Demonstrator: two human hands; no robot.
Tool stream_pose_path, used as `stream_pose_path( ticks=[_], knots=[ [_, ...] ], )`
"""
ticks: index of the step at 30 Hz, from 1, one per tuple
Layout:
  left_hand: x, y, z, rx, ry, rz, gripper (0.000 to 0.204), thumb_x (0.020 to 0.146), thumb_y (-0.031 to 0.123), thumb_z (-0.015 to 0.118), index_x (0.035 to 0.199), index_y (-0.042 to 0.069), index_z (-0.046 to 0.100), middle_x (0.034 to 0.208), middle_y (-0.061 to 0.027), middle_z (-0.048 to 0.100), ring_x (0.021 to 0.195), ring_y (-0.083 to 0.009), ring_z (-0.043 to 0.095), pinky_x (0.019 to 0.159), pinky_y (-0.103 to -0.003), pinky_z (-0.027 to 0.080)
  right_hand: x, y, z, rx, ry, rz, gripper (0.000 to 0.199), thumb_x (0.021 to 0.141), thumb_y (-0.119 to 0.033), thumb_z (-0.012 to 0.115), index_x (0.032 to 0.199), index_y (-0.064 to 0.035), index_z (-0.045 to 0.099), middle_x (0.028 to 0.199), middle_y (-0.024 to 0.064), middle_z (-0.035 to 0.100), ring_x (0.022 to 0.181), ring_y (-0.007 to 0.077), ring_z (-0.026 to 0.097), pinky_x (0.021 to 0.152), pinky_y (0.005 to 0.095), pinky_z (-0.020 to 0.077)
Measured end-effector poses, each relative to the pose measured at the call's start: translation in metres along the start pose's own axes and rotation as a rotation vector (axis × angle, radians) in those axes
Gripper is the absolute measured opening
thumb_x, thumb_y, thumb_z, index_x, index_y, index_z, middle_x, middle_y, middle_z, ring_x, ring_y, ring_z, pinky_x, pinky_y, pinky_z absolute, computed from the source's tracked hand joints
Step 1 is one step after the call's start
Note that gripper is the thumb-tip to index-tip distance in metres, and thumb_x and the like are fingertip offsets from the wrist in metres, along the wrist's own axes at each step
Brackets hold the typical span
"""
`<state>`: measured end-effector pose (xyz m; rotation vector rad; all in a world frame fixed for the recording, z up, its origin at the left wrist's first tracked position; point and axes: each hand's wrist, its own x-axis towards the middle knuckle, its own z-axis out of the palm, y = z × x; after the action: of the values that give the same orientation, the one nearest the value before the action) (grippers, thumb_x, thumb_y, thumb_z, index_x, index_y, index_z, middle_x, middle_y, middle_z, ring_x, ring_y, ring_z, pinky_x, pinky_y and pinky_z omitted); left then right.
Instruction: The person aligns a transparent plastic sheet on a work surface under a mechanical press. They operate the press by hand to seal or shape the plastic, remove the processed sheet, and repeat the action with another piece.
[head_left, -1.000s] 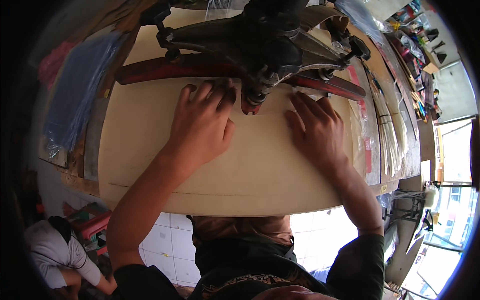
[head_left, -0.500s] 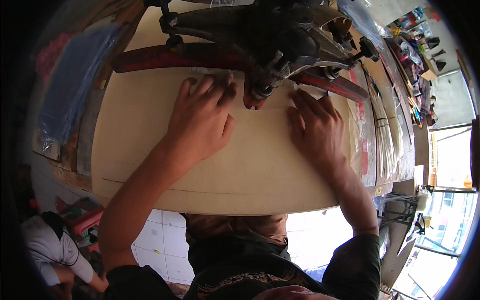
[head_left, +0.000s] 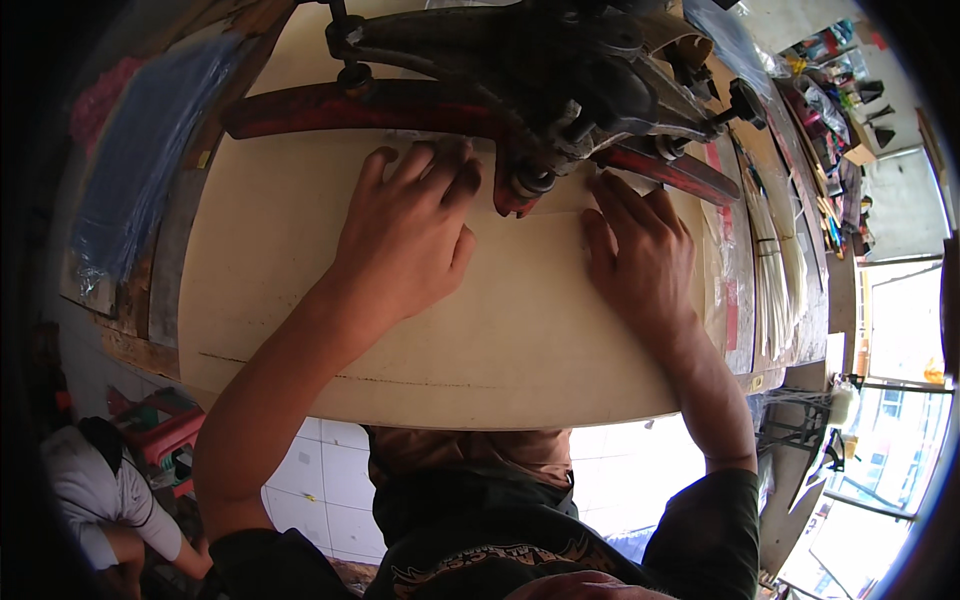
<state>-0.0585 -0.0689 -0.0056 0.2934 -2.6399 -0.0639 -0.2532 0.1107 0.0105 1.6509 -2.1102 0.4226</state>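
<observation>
A pale tan board (head_left: 520, 330) spreads in front of me. Across its far part stands a dark metal machine frame (head_left: 430, 42) with screw knobs and a long red bar (head_left: 310, 108). My left hand (head_left: 405, 220) rests on the board, fingers apart and slightly bent, tips by the red bar left of its middle fork. To the right of that fork, my right hand (head_left: 640, 235) lies with fingers stretched forward and thumb apart. A thin, clear, shiny sheet (head_left: 640, 183) shows partly under the bar near the right fingertips; the rest of it is hidden.
Bluish plastic sheets (head_left: 140, 160) lie at the left. Bundled pale strips (head_left: 770, 270) lie along the right edge. Tools and oddments crowd a bench (head_left: 835, 200) farther right. A co-worker in a grey shirt (head_left: 90, 490) bends near a red plastic stool (head_left: 170, 435) at lower left.
The view has shifted slightly, so the machine sits a little farther right. Both hands stay by the red bar, with the right fingers a bit farther right.
</observation>
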Motion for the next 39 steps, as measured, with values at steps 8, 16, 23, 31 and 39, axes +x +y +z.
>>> stream_pose_path(
  ticks=[8, 16, 23, 31, 39],
  knots=[
    [0.0, 0.0009, -0.0002, 0.005, 0.0, -0.007, 0.049, 0.082, 0.007, 0.062, 0.129, -0.004, 0.062, 0.137, -0.0157, 0.06, 0.12, -0.0288, 0.056, 0.102, -0.045, 0.042, 0.0004, -0.0008, -0.0009, 0.002, -0.017, 0.012, 0.027, 0.09, -0.016, 0.069, 0.114, -0.0039, 0.075, 0.118, 0.0098, 0.075, 0.087, 0.0275, 0.067, 0.077, 0.039, 0.0572],
    [0.0009, 0.0012, -0.0005, 0.0, -0.013, -0.011, 0.048, 0.081, 0.007, 0.063, 0.128, -0.004, 0.062, 0.137, -0.0154, 0.06, 0.12, -0.0288, 0.056, 0.102, -0.045, 0.042, 0.0008, 0.0006, 0.0, 0.003, -0.009, 0.004, 0.028, 0.09, -0.016, 0.069, 0.115, -0.004, 0.074, 0.118, 0.0097, 0.074, 0.088, 0.0276, 0.066, 0.076, 0.0393, 0.0571],
    [0.0006, 0.0016, -0.0007, 0.007, -0.007, -0.008, 0.047, 0.081, 0.008, 0.063, 0.127, -0.004, 0.062, 0.138, -0.015, 0.059, 0.119, -0.0289, 0.055, 0.101, -0.046, 0.042, 0.0009, -0.0001, 0.0007, 0.004, -0.009, 0.003, 0.029, 0.09, -0.016, 0.069, 0.115, -0.0037, 0.073, 0.116, 0.0093, 0.074, 0.086, 0.0278, 0.066, 0.075, 0.0397, 0.0568],
    [0.0006, 0.0021, -0.001, 0.004, -0.02, -0.014, 0.048, 0.081, 0.009, 0.063, 0.128, -0.003, 0.061, 0.138, -0.015, 0.058, 0.12, -0.0292, 0.055, 0.101, -0.046, 0.042, 0.0, -0.0006, 0.0004, -0.008, -0.019, -0.001, 0.029, 0.09, -0.017, 0.069, 0.116, -0.0028, 0.073, 0.116, 0.0095, 0.073, 0.086, 0.0273, 0.066, 0.075, 0.0394, 0.0567],
    [0.0, 0.002, -0.0003, 0.005, -0.021, -0.014, 0.051, 0.08, 0.008, 0.065, 0.13, -0.002, 0.06, 0.137, -0.0149, 0.058, 0.121, -0.0297, 0.054, 0.102, -0.046, 0.042, 0.0001, -0.0008, 0.0003, -0.01, -0.021, -0.001, 0.029, 0.091, -0.017, 0.069, 0.116, -0.0027, 0.073, 0.117, 0.0099, 0.073, 0.087, 0.0272, 0.066, 0.075, 0.0394, 0.0565]
  ],
)
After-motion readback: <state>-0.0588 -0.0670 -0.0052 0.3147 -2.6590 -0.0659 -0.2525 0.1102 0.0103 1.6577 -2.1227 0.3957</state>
